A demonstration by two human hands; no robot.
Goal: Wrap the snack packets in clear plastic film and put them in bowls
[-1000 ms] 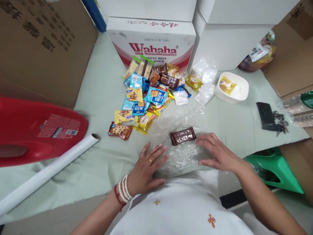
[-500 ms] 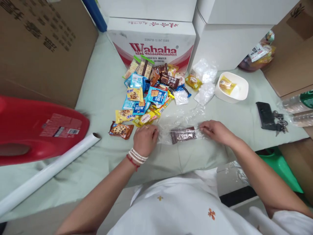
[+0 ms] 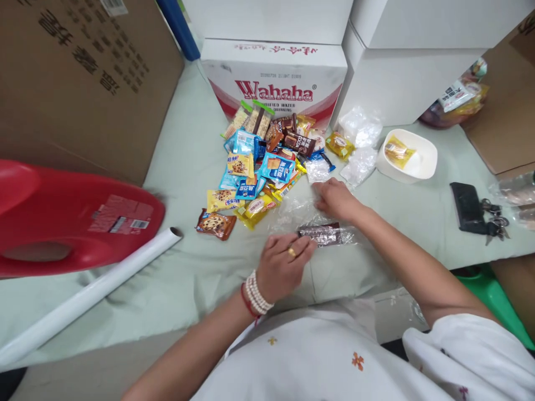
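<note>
A dark brown snack packet (image 3: 326, 234) lies flat on the cloth with a sheet of clear plastic film (image 3: 292, 213) around it. My left hand (image 3: 286, 262) is closed at the packet's near left end, fingers curled down on the film; its fingertips are partly hidden. On the far side of the packet, my right hand (image 3: 336, 199) pinches the upper part of the film, fingers together. Beyond my hands is a heap of wrapped snacks (image 3: 259, 161) in blue, yellow and brown. A brown cookie packet (image 3: 216, 224) lies at the heap's near left.
A white bowl (image 3: 430, 161) with a yellow packet stands right, beside crumpled clear plastic (image 3: 360, 127). Keys with a black case (image 3: 467, 206) lie farther right. A white roll (image 3: 96, 292) and red container (image 3: 83, 223) are left. A Wahaha box (image 3: 273, 72) stands behind.
My left hand has come right and nearer me, to the packet's near left end. My right hand has left the packet's right side for the film's far edge. The view has shifted slightly.
</note>
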